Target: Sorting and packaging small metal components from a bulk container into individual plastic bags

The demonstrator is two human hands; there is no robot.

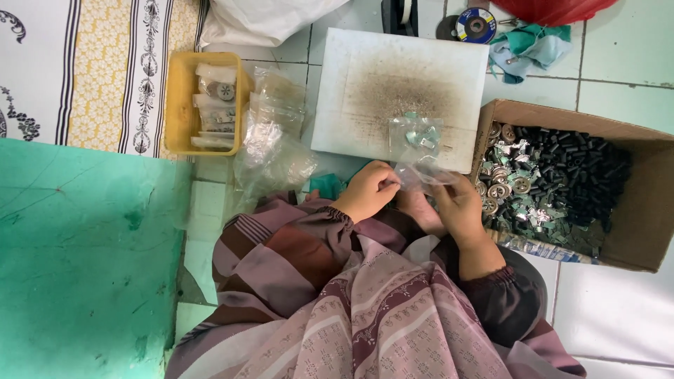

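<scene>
I see both hands meeting low centre, just in front of the white board (351, 63) on the tiled floor. The left hand (368, 189) has its grip pinched narrow on the near edge of a small clear plastic bag (420, 174); the right hand (460, 207) has its grip closed on the same bag from the other side, fingers curled under it. The bag spans the gap between the two hands, long axis roughly left-right, mouth direction not clear to me. A second small filled bag (415, 135) lies on the board just beyond the hands, apart from them. The cardboard box (642, 210) of black and metal parts sits to the right, so the right hand is nearer to it. The yellow tray (175, 105) of packed bags is well off left, past a heap of empty clear bags (274, 140).
</scene>
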